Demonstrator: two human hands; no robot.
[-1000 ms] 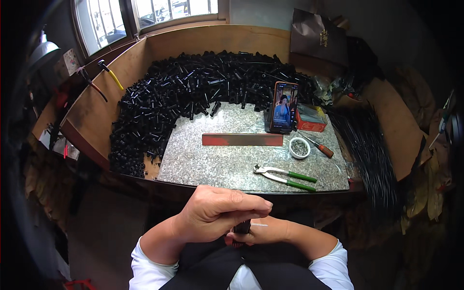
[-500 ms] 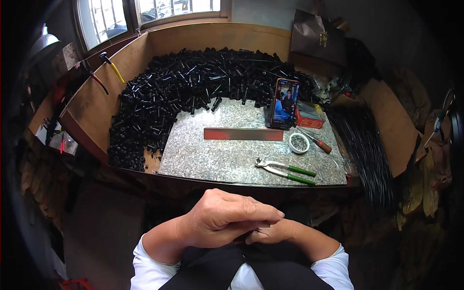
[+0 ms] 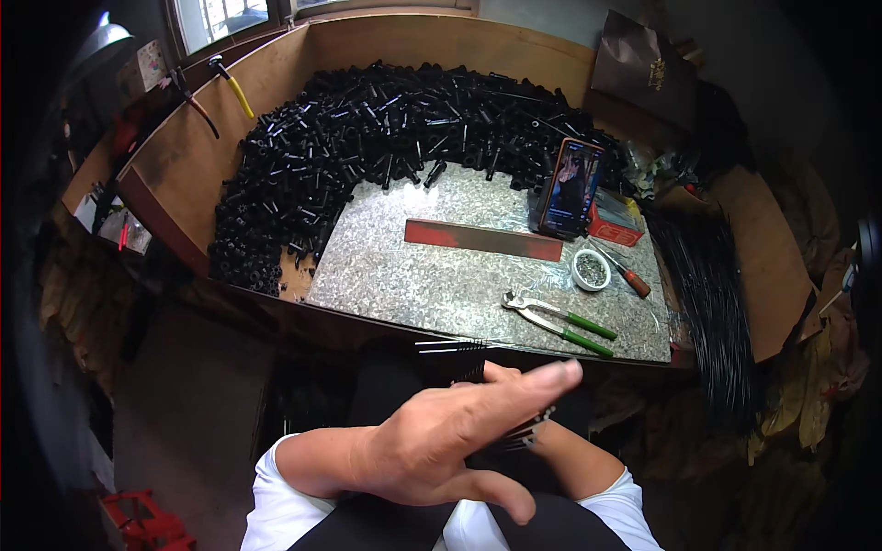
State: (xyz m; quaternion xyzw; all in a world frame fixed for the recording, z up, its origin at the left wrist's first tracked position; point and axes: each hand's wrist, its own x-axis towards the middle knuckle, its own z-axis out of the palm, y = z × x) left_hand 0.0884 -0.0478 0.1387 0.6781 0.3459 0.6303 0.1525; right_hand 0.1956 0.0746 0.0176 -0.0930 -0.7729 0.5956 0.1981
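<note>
My left hand (image 3: 450, 432) is in front of my chest, its fingers stretched out and its thumb spread apart. Behind it is my right hand (image 3: 499, 373), mostly covered, with one finger showing above the left. A small bundle of thin black rods (image 3: 474, 354) with bare silver ends sticks out past the right hand's fingers toward the bench. Pale rod ends also show on the other side, near the right wrist. The right fingers seem closed round the bundle, though most of that grip is hidden.
On the speckled bench top (image 3: 367, 262) lie a flat reddish-brown bar (image 3: 482, 240), green-handled pincers (image 3: 560, 324) and a screwdriver (image 3: 629, 277). A white bowl (image 3: 591, 270) of small metal bits is beside a propped phone (image 3: 571, 188). Black tubular parts (image 3: 395, 129) are heaped behind; long black rods (image 3: 703, 285) lie right.
My left hand has opened, lifting its thumb away, and tilted. Thin rods now show between my hands. The whole view has turned and shifted slightly; the bench things stay in place.
</note>
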